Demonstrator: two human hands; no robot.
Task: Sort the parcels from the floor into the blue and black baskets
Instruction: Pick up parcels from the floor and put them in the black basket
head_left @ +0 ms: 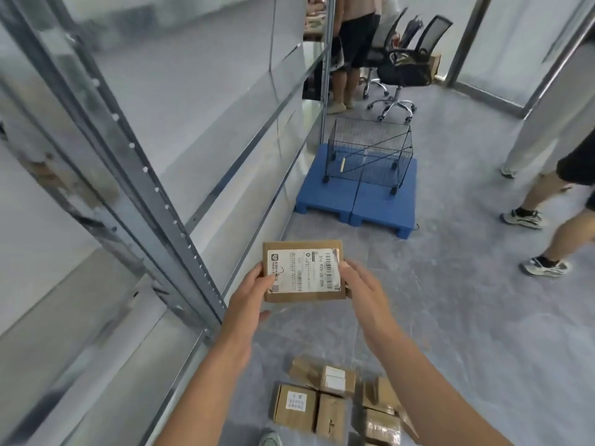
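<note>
You hold one flat cardboard parcel (302,272) label-up in the air before you, your left hand (254,284) pinching its left edge and your right hand (360,284) gripping its right edge. Several more boxes (338,400) lie heaped on the floor by your feet. The black wire basket (370,149) ahead, on blue pallets (325,194), looks almost empty, and no blue basket shows. The sorting seems barely begun.

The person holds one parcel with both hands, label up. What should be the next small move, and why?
Probably step forward and carry the flat brown cardboard parcel toward the black wire basket on the blue plastic pallet, if its white label assigns it there. The left hand and right hand grip its two ends, and that basket, the only one in view, stands ahead.
</note>
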